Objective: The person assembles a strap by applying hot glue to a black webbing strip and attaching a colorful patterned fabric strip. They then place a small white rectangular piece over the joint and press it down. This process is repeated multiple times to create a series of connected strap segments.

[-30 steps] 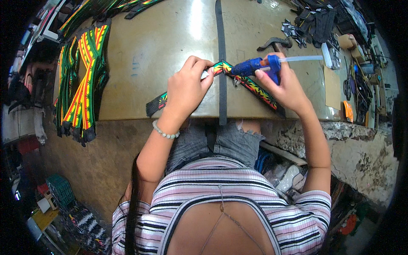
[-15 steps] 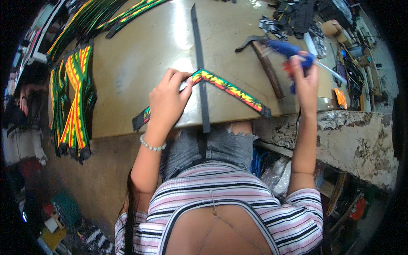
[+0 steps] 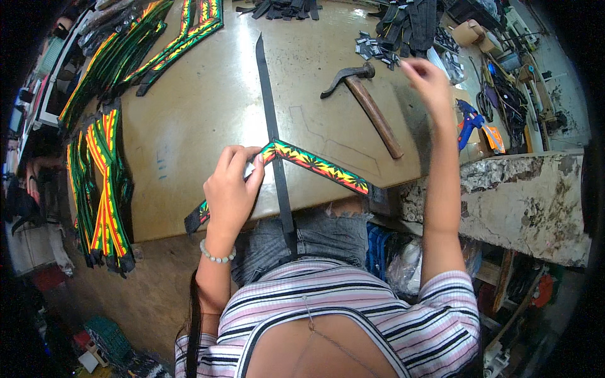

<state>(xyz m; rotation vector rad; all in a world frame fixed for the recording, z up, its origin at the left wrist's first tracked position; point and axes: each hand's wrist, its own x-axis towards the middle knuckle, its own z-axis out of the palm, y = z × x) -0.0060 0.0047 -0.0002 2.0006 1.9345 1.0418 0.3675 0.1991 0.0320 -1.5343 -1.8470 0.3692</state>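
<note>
Left hand [image 3: 232, 189] pinches the striped strap [image 3: 315, 165], hiding its fold; right hand [image 3: 428, 82] is raised, its grip unclear

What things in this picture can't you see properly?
- Head view: the colourful strap under the left hand; the hand covers its bend.
- Head view: whether the right hand holds anything; its fingertips are blurred.
- Head view: the black strap near the body; its lower end is cut off by the table edge and lap.
- Head view: the blue tool; too small to identify.
</note>
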